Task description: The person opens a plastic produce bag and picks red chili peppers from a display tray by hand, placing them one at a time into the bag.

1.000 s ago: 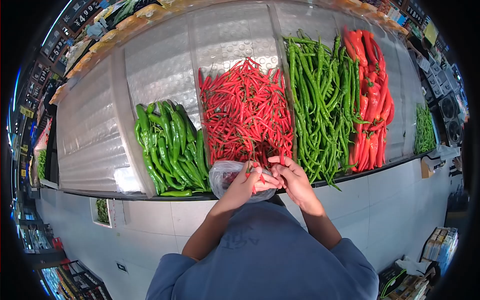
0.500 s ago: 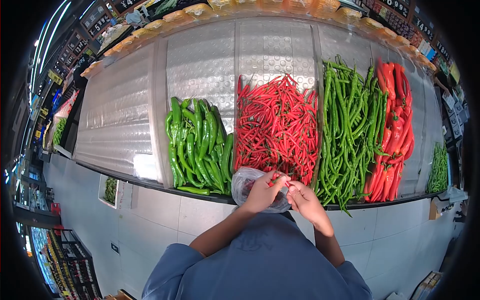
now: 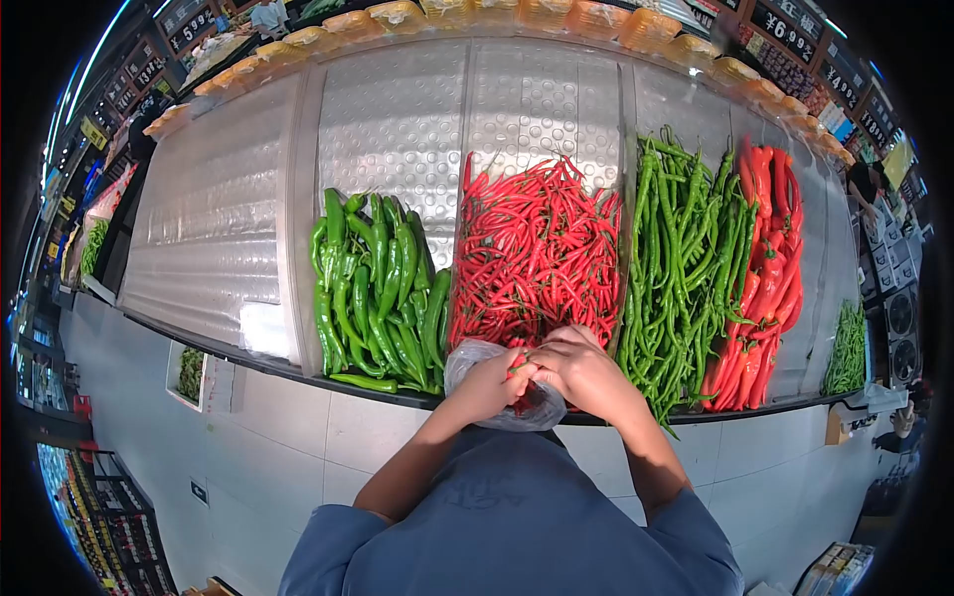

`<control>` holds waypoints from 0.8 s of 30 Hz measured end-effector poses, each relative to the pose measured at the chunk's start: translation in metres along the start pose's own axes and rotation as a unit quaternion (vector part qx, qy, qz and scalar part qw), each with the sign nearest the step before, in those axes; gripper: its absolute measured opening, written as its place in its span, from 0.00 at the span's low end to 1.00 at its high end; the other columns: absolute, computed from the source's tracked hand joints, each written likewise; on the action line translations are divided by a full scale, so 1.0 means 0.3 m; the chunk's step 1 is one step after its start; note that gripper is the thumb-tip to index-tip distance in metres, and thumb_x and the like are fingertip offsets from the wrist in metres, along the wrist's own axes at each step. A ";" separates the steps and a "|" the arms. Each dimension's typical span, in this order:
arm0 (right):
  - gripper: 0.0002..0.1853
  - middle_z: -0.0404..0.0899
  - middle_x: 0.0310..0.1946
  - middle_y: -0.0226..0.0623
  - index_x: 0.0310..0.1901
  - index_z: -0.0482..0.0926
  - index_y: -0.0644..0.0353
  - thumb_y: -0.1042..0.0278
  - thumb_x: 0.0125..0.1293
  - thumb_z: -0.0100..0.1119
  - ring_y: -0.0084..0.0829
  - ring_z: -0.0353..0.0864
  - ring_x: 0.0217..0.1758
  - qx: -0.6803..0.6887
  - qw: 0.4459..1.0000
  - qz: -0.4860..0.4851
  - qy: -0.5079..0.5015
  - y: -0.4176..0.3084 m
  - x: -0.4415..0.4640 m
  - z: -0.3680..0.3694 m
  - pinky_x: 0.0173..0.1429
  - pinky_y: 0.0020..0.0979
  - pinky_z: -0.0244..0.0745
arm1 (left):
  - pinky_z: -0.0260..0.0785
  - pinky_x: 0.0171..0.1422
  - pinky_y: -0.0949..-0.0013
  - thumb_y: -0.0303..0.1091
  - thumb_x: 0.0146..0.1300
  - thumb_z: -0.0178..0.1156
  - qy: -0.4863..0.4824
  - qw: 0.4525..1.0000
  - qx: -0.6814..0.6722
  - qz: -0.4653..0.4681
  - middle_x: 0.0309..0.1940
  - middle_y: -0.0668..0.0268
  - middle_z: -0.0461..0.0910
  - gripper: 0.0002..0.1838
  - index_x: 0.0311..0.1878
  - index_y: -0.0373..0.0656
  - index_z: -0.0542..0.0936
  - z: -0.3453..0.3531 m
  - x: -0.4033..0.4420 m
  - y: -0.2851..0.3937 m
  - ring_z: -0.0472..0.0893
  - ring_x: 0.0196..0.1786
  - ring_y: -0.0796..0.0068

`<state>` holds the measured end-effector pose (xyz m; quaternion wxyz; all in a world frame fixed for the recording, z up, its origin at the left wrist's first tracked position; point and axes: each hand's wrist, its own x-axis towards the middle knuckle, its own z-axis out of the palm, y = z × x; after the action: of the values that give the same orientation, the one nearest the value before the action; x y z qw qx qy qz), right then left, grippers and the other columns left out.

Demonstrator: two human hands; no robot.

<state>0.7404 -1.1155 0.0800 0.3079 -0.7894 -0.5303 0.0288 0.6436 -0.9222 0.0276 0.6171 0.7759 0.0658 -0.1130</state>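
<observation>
Fingers of my left hand (image 3: 485, 389) held slender red chillies (image 3: 518, 366) over a translucent plastic bag (image 3: 535, 413); whether my right hand (image 3: 579, 370) gripped, I couldn't tell.

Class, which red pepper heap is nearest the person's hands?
The heap of small red chillies; the left hand and right hand are at its front edge. The larger red peppers lie farther right, beyond the long green peppers.
</observation>
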 end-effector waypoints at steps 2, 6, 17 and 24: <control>0.12 0.85 0.46 0.44 0.48 0.86 0.62 0.64 0.69 0.67 0.46 0.82 0.56 0.086 0.996 -0.021 0.030 0.013 0.077 -0.040 0.67 0.43 0.72 | 0.75 0.38 0.70 0.39 0.83 0.51 -0.011 0.990 -0.130 -0.046 0.29 0.74 0.72 0.17 0.66 0.40 0.73 -0.024 -0.008 -0.034 0.74 0.27 0.79; 0.13 0.85 0.48 0.44 0.52 0.85 0.63 0.72 0.67 0.65 0.46 0.82 0.56 0.061 0.989 0.075 0.116 0.195 0.237 -0.001 0.67 0.43 0.74 | 0.73 0.40 0.68 0.41 0.83 0.51 -0.009 0.924 -0.380 -0.024 0.31 0.71 0.70 0.14 0.60 0.42 0.72 -0.044 -0.030 -0.052 0.70 0.27 0.80; 0.17 0.77 0.53 0.38 0.54 0.84 0.59 0.74 0.64 0.58 0.39 0.74 0.62 -0.288 0.958 -0.006 -0.013 0.367 0.349 0.166 0.65 0.41 0.70 | 0.62 0.34 0.73 0.39 0.82 0.53 -0.067 0.925 -0.375 -0.009 0.27 0.75 0.64 0.09 0.55 0.45 0.71 -0.005 -0.057 -0.047 0.62 0.25 0.84; 0.12 0.82 0.56 0.38 0.52 0.82 0.61 0.74 0.69 0.58 0.42 0.76 0.62 -0.126 0.982 -0.013 0.142 0.372 0.322 0.162 0.63 0.41 0.71 | 0.63 0.33 0.73 0.33 0.81 0.56 0.002 0.909 -0.417 -0.003 0.24 0.76 0.65 0.11 0.59 0.39 0.76 0.005 -0.037 -0.064 0.62 0.23 0.85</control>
<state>0.8560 -1.0384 0.0102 0.2784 -0.8110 -0.4906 -0.1552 0.6280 -0.9188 0.0122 0.8841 0.4477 0.1104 -0.0752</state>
